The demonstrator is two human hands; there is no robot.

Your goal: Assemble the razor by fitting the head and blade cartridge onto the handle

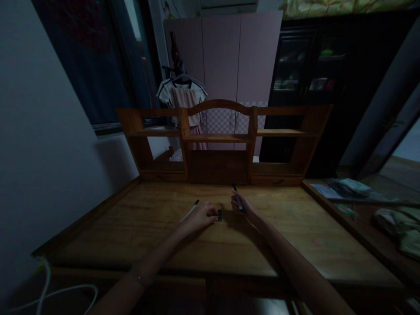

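My left hand (205, 213) rests low over the wooden desktop, its thumb and fingers curled closed against a small dark piece (219, 215) that lies on the wood. What exactly that piece is, I cannot make out in the dim light. Beside the left hand, partly behind it, lies a thin white stick with a black end (196, 203), like a pen or marker. My right hand (244, 206) is wrapped round the handle of a slim dark tool with a short crosswise head (234, 186). That head points away from me, above the desk, apart from the small piece.
A wooden shelf unit (218, 138) stands along the desk's back edge. A raised side board (341, 223) bounds the desktop (147, 232) on the right, with papers (352, 187) and cloth (402, 227) beyond it. A white cable (70, 288) loops at lower left.
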